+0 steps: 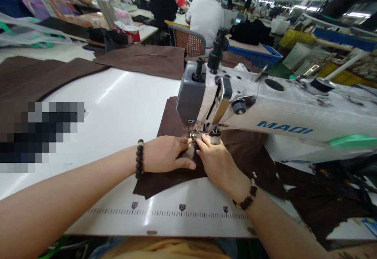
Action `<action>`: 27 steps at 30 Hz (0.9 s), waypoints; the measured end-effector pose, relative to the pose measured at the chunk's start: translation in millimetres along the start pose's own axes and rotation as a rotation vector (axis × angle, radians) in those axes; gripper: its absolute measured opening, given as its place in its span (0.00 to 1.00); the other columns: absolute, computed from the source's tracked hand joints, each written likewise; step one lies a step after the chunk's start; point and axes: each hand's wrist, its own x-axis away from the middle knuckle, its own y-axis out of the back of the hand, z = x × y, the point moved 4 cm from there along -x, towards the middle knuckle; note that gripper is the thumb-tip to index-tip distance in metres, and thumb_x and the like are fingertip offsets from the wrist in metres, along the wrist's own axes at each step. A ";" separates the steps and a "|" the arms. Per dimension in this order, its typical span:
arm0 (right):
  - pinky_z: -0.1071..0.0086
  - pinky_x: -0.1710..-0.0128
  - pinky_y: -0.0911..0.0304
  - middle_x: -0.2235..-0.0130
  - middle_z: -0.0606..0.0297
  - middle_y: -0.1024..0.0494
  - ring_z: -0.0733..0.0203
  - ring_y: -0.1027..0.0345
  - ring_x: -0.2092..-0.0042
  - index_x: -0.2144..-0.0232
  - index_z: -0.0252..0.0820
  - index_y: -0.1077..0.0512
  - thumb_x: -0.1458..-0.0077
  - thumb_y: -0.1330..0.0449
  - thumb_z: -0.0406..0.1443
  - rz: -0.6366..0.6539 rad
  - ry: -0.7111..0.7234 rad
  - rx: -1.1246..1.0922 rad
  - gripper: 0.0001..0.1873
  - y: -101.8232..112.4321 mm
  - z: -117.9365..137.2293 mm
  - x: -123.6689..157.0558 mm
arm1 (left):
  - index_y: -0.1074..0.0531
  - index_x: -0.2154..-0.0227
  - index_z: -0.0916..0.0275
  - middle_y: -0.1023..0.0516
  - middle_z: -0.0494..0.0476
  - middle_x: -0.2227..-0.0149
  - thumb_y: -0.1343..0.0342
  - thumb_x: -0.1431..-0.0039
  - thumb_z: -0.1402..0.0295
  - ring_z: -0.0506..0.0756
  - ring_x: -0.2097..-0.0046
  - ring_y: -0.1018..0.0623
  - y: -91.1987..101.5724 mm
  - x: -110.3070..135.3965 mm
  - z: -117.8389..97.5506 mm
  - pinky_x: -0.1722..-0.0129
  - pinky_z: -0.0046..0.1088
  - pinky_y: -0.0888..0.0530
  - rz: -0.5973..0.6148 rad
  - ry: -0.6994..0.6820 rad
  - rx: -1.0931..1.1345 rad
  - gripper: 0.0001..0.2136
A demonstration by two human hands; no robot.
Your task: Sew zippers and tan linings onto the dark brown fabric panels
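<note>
Your bare forearms (59, 196) reach over a glossy white sewing table (118, 110) marked with a black ruler scale (182, 213). A white MAQI sewing machine head (273, 110) stands to the right; a flat brown cloth panel (144, 61) lies beyond. A dark brown fabric panel (167, 182) sits under the metal presser foot (196, 135). Your left hand (163, 155) and right hand (215, 163) press it flat, spread, pinching nothing, with fingertips just either side of the foot.

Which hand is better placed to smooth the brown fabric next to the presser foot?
Probably the right hand: its fingertips press the brown fabric right beside the presser foot. The left hand is close too, but sits slightly farther from the foot.
</note>
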 end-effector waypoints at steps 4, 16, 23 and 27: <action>0.51 0.47 0.48 0.48 0.50 0.35 0.46 0.44 0.47 0.50 0.33 0.36 0.42 0.47 0.36 -0.043 -0.058 0.029 0.18 -11.2 5.5 3.2 | 0.33 0.57 0.69 0.30 0.63 0.56 0.47 0.42 0.58 0.58 0.55 0.29 -16.5 -2.0 7.8 0.54 0.32 0.31 -0.101 0.035 -0.169 0.18; 0.37 0.44 0.66 0.42 0.54 0.42 0.50 0.55 0.39 0.41 0.44 0.48 0.38 0.54 0.43 0.037 -0.093 -0.096 0.25 -25.7 -15.8 10.6 | 0.35 0.55 0.75 0.33 0.66 0.57 0.40 0.53 0.53 0.61 0.55 0.32 -27.0 -3.6 6.5 0.52 0.37 0.31 -0.229 0.053 -0.225 0.30; 0.35 0.45 0.68 0.44 0.54 0.38 0.42 0.54 0.41 0.43 0.37 0.43 0.41 0.50 0.38 0.004 -0.149 0.009 0.24 -14.0 0.0 7.6 | 0.36 0.55 0.73 0.34 0.65 0.56 0.41 0.53 0.53 0.61 0.54 0.34 -27.9 -1.5 12.2 0.51 0.38 0.31 -0.263 0.001 -0.128 0.29; 0.46 0.43 0.55 0.43 0.49 0.40 0.43 0.51 0.42 0.43 0.28 0.44 0.42 0.48 0.40 -0.022 -0.085 -0.026 0.29 -20.5 6.3 8.4 | 0.35 0.55 0.73 0.35 0.65 0.56 0.43 0.51 0.52 0.61 0.54 0.34 -26.5 -2.0 15.4 0.51 0.40 0.32 -0.245 -0.014 -0.079 0.29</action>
